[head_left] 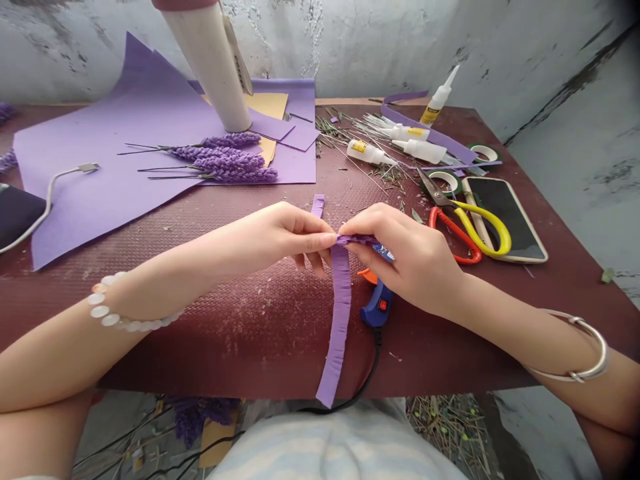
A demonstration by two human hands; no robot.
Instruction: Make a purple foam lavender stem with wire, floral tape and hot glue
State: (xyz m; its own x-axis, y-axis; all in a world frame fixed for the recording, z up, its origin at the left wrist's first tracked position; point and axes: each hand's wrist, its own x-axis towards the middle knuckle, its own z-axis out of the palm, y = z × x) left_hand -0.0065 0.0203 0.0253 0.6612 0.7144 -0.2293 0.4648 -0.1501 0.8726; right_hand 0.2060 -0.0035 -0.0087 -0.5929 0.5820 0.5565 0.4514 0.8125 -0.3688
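Note:
My left hand (280, 233) and my right hand (405, 257) meet over the middle of the maroon table (250, 333). Both pinch a purple fringed paper strip (339, 320) at its top, where it wraps around a thin stem between my fingertips. The strip's loose end hangs down past the table's front edge. A blue glue gun (377, 303) with an orange trigger lies on the table under my right hand, its black cord running off the front edge.
Finished purple lavender stems (227, 160) lie on large purple paper sheets (100, 153) at back left. A white tube (213, 67) stands there. Glue bottles (400, 137), tape rolls, scissors (465, 223) and a phone (505, 217) sit at right. A white cable (45, 200) lies at left.

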